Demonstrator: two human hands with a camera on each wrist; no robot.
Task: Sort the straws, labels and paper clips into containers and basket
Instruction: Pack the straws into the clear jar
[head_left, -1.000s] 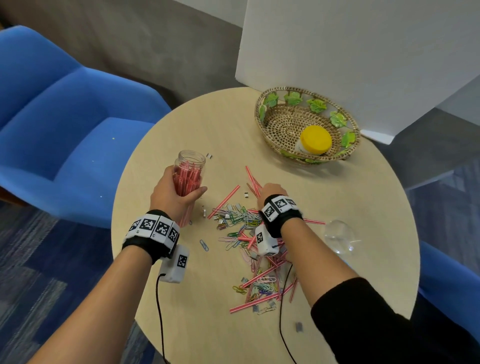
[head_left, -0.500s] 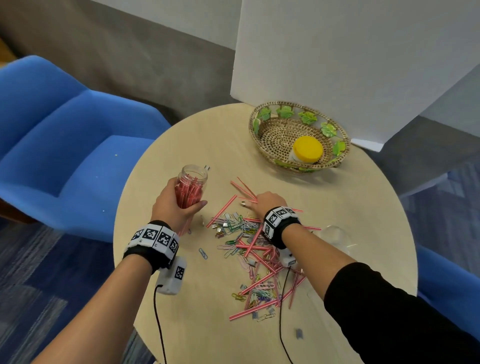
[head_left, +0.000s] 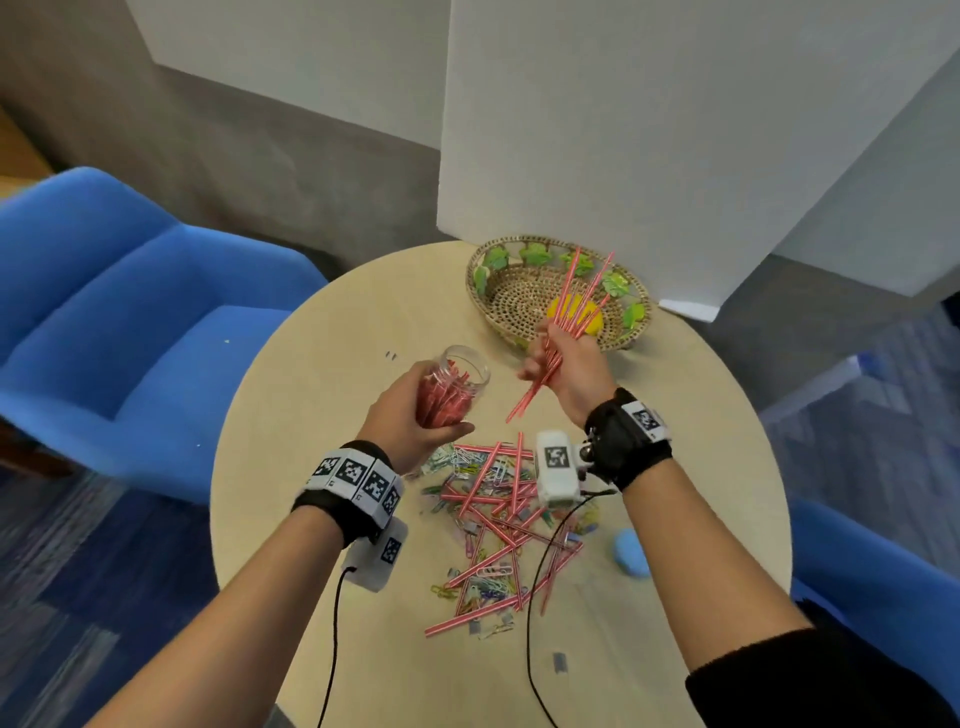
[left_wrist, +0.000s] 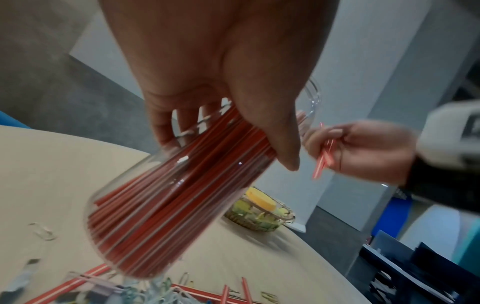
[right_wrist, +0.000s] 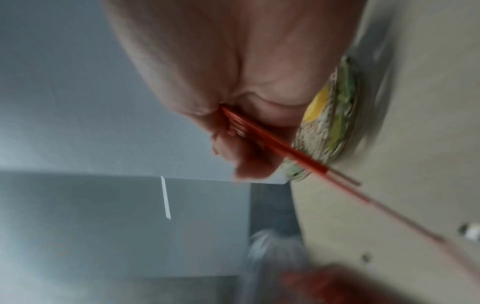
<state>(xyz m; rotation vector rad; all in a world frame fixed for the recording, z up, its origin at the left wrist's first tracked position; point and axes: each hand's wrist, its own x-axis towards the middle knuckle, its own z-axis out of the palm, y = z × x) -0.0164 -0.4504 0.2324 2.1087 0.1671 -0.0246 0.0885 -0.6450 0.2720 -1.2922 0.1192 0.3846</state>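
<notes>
The right hand (head_left: 563, 364) clamped its fingers on a bundle of straws (head_left: 571, 312), hiding the yellow lid (head_left: 595, 318) beyond them. The left hand (head_left: 410, 410) wrapped its fingers round the straw-filled jar (head_left: 457, 384); the right wrist view was blurred. Below both hands, paper clips (head_left: 467, 462) and loose straws littered the bench (head_left: 311, 441).

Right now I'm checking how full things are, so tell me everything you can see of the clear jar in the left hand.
The jar is clear, glass or plastic, with rounded shoulders, a narrower neck and an open, lidless mouth. It is packed with red-and-white striped straws lying along its length. The left hand grips its body, fingers and thumb wrapped round it, holding it tilted, apparently lifted off the round table, its base above the clips and straws. The right hand, gripping a bunch of straws, is close to its mouth but not touching.
</notes>
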